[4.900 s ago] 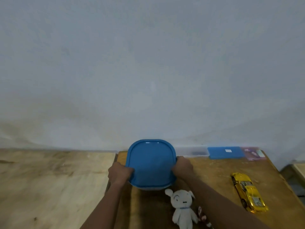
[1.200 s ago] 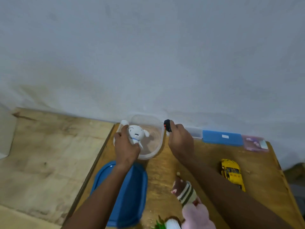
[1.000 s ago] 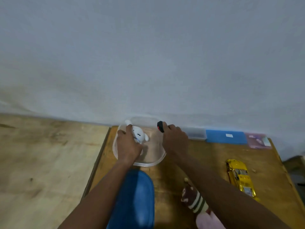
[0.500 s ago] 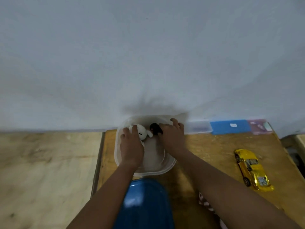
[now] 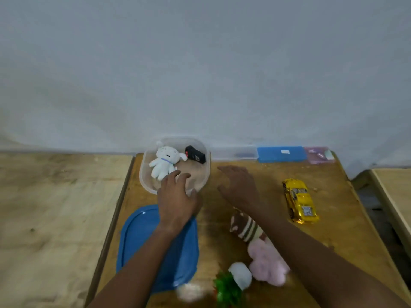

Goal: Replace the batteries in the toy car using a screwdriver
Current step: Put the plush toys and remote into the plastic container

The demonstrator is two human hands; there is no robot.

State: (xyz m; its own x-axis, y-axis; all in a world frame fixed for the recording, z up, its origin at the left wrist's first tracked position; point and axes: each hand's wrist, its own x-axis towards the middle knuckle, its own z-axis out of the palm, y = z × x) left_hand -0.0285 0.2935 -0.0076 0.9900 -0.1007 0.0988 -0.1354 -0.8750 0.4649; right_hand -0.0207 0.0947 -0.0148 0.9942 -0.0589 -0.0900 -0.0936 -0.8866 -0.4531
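Yellow and glossy, the toy car (image 5: pixel 300 201) sits on its wheels on the wooden table (image 5: pixel 333 230), well to the right of the clear tub (image 5: pixel 142 176), with neither hand on it. Its long axis runs from the wall side back toward the person. The far end leans slightly toward the tub and the near end swings away from it. A small pale label shows near the close end, but I can't make out which end is the nose.

Now the hands. The left hand (image 5: pixel 175 201) hangs over the tub's near rim, fingers spread and loose, gripping nothing; whether the fingertips touch the plastic is hard to say. The right hand (image 5: pixel 239 187) hovers just right of the tub, between it and the car, palm down, fingers fanned out, nothing in it either.

Inside the tub, a white plush toy (image 5: pixel 163 163) lies face up on the left side. A black remote (image 5: pixel 195 154) rests in the far right corner, beside the plush's ear.

On the person's side of the tub, the blue lid (image 5: pixel 138 236) lies flat, with the left forearm crossing it. To the near right of the tub lie a brown striped plush (image 5: pixel 244 227) and a pink plush (image 5: pixel 266 263), then a blurred green-and-white toy (image 5: pixel 231 283). Right of the tub along the wall: a clear case (image 5: pixel 233 152), a blue case (image 5: pixel 280 154), a pink pouch (image 5: pixel 318 154).
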